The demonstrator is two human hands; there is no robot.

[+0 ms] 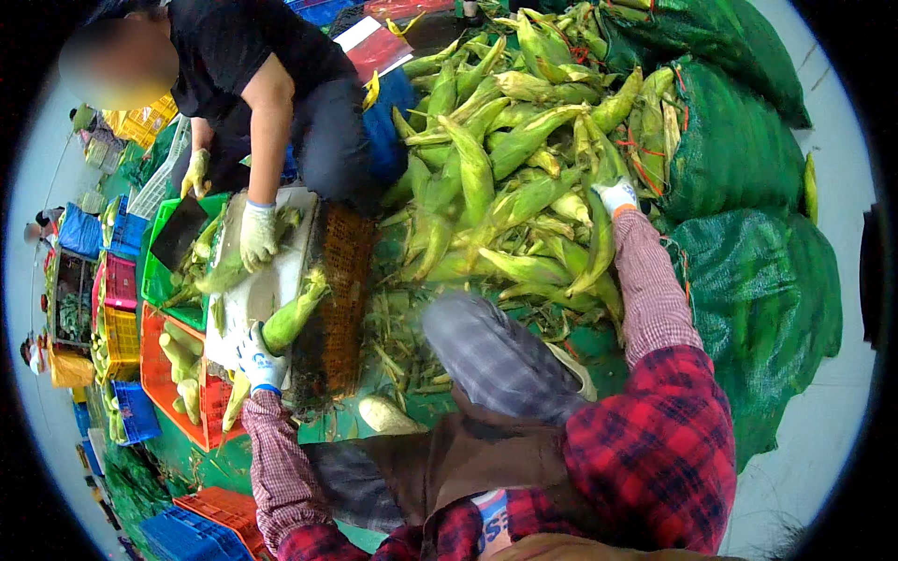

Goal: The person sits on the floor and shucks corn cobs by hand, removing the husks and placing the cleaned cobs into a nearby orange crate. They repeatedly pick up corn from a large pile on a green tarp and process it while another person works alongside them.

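Observation:
My left hand, in a white and blue glove, is closed round one end of a green ear of corn at the near edge of a white cutting board. Stretched out to the right, my right hand wears a similar glove and grips a husked-over ear of corn on the big heap of corn. Its fingertips are partly hidden. Across the board, a co-worker's gloved hand presses on another ear of corn, and their other hand holds a wide dark cleaver.
The board rests on an orange-brown crate. Beside it stand a green crate and an orange crate with trimmed ears. Green woven sacks line the right. A pale ear lies by my knee. Stacked crates stand lower left.

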